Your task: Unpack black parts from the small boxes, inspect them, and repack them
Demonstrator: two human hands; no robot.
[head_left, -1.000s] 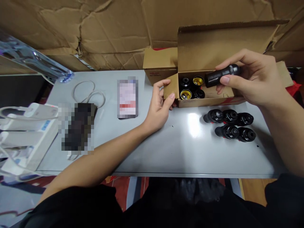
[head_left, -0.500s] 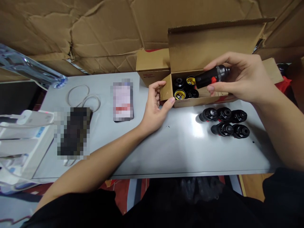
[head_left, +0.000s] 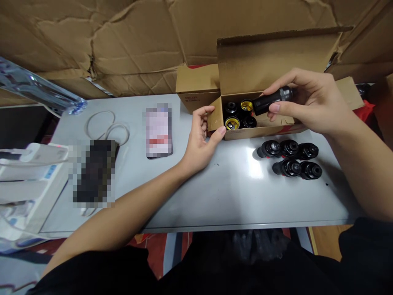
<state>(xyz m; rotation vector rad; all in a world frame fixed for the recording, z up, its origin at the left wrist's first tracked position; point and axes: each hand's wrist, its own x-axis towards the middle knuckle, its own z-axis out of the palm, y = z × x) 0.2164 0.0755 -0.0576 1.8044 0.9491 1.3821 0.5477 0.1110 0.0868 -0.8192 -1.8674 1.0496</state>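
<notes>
In my right hand [head_left: 310, 98] is a black lamp holder [head_left: 268, 102], pinched between thumb and fingers. It lies nearly level, its wide end over the open cardboard box [head_left: 260, 133]. My left hand [head_left: 202, 141] grips the box's left side flap [head_left: 215, 115], the thumb at the front corner. Inside the box's left end stand several similar holders; two show yellow, metal-looking open ends, such as this lamp holder [head_left: 232, 123], and others show black ends. To the front right of the box, several black lamp holders [head_left: 287, 167] stand in two rows on the table.
A second cardboard box [head_left: 198, 84] sits behind my left hand. On the grey table [head_left: 196, 200] lie a blurred phone [head_left: 159, 131], a dark blurred device [head_left: 95, 170] and a white cable [head_left: 115, 133]. White chargers [head_left: 33, 172] stand at left. Large cardboard [head_left: 129, 45] lines the back.
The lamp holder in my right hand has turned, and its red switch no longer shows. My right thumb has shifted slightly along it. My left hand stays on the flap.
</notes>
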